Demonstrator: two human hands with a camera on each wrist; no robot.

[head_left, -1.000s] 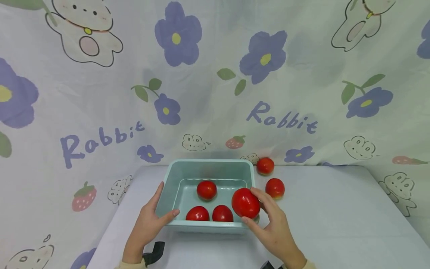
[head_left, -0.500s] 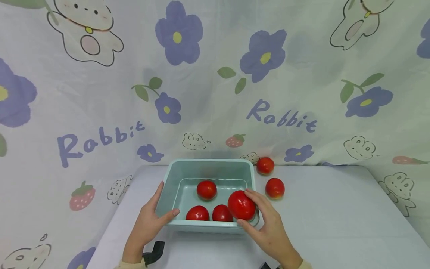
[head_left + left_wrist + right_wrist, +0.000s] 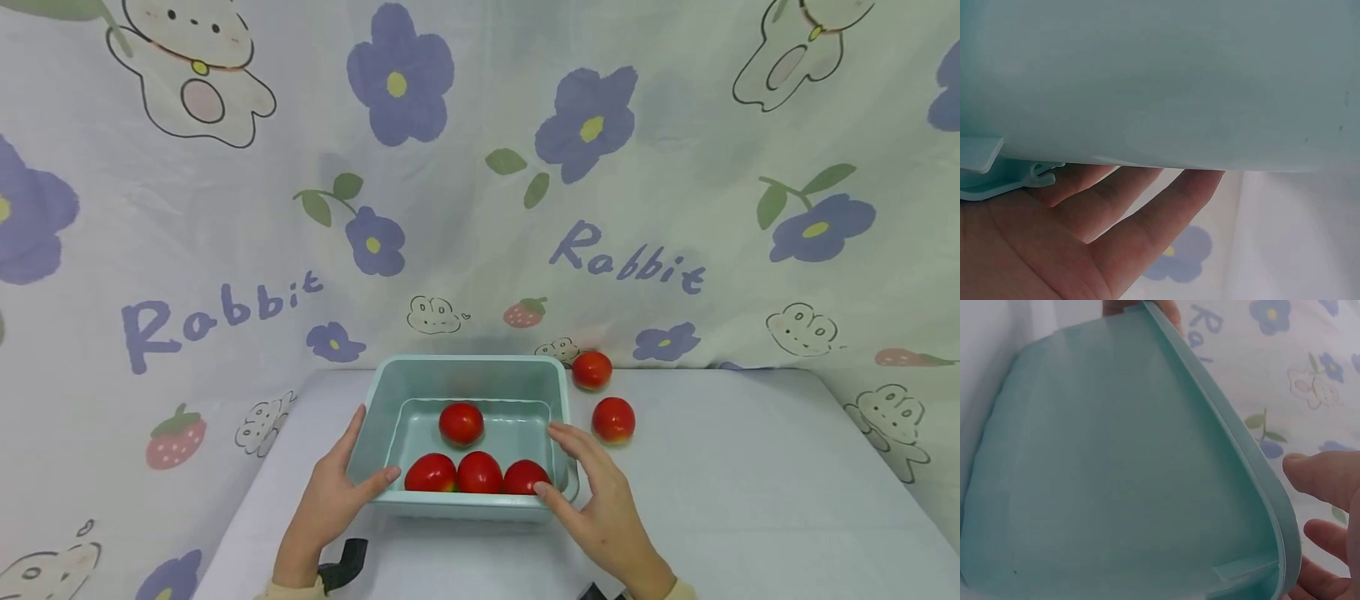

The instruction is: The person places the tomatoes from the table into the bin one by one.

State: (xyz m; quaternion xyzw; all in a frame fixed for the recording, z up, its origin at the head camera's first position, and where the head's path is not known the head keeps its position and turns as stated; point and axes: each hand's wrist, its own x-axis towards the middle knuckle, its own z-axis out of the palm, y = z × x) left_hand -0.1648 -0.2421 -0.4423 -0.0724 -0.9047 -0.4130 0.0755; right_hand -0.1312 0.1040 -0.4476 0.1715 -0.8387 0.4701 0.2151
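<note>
A pale green plastic bin (image 3: 468,502) stands on the table with several red tomatoes inside. One tomato (image 3: 461,424) lies toward the back, and a row along the front wall ends with a tomato (image 3: 527,477) at the right. My left hand (image 3: 327,502) holds the bin's left front corner, thumb over the front rim and fingers against the outer side wall, as the left wrist view shows. My right hand (image 3: 603,504) hovers at the right front corner, fingers spread and holding nothing. The lower parts of the front tomatoes are hidden by the front wall.
Two more tomatoes lie outside, right of the bin: one tomato (image 3: 614,420) near its side wall, another tomato (image 3: 592,370) farther back by the curtain. A printed curtain (image 3: 480,250) hangs behind the white-covered table (image 3: 720,483).
My right hand has moved left and let go of its tomato, which now lies at the front right inside the bin. The other front tomatoes have shifted left. My left hand stays put.
</note>
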